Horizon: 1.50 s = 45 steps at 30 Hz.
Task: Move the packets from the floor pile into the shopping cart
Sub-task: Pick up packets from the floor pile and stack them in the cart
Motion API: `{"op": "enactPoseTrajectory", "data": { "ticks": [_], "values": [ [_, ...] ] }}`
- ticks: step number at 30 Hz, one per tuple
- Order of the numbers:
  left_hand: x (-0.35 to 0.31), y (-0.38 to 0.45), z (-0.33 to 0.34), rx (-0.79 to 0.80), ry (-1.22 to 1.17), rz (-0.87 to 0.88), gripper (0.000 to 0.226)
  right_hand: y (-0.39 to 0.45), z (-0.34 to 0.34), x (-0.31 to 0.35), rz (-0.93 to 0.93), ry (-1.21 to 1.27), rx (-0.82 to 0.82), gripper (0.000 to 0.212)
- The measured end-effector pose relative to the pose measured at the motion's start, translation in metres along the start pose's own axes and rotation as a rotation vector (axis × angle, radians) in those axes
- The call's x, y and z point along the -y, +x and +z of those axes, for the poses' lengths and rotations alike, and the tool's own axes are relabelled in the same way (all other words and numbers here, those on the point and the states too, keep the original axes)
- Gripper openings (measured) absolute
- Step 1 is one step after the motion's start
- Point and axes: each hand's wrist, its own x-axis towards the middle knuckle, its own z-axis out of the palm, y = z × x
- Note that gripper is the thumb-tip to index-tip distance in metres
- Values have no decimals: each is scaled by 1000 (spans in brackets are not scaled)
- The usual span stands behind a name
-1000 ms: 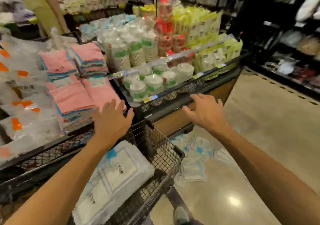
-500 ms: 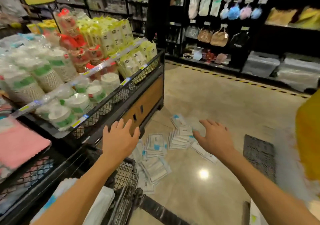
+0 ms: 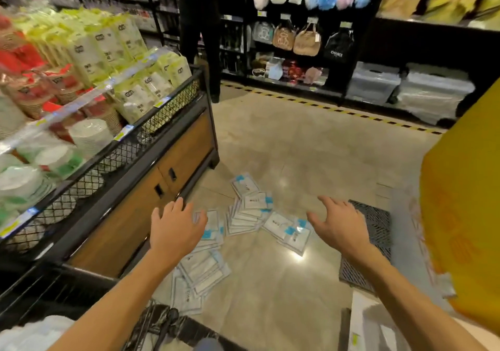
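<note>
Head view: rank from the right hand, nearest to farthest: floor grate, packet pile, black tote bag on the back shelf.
From the right hand:
1. Floor grate, just beyond it on its right side.
2. Packet pile, on the floor to its left; close to the grate's rank.
3. Black tote bag, hanging on the far back shelf.

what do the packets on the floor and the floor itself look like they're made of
White flat packets with blue corner labels: seemingly thin clear plastic film over white contents, since edges glint and look see-through. Beige glossy floor: polished tile or stone, by its mirror-like light reflection and faint seam lines; which one is unclear.
</note>
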Motion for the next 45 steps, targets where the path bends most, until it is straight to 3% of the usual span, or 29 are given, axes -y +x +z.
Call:
{"op": "enactPoseTrajectory", "data": {
  "ticks": [6,11,17,24,29,35,37,41,45],
  "values": [
    [-44,64,23,59,26,54,58,57,15,-48,89,21,27,63],
    [-80,142,64,103,43,140,81,110,46,-76,178,20,88,64],
    [-157,268,106,247,131,338,74,195,74,-106,317,11,126,68],
    [-243,388,167,269,255,617,63,301,132,-137,412,28,171,67],
    [-280,444,278,364,286,666,69,358,245,-179,449,61,323,75],
    [-298,496,458,453,345,660,78,406,417,-234,478,58,519,83],
    [-297,513,523,468,306,721,89,417,478,-253,488,64,519,85],
    [-295,545,649,386,362,800,88,433,601,-289,524,74,520,91],
    [-308,576,758,386,416,747,81,448,710,-319,561,100,506,98]
  ]
}}
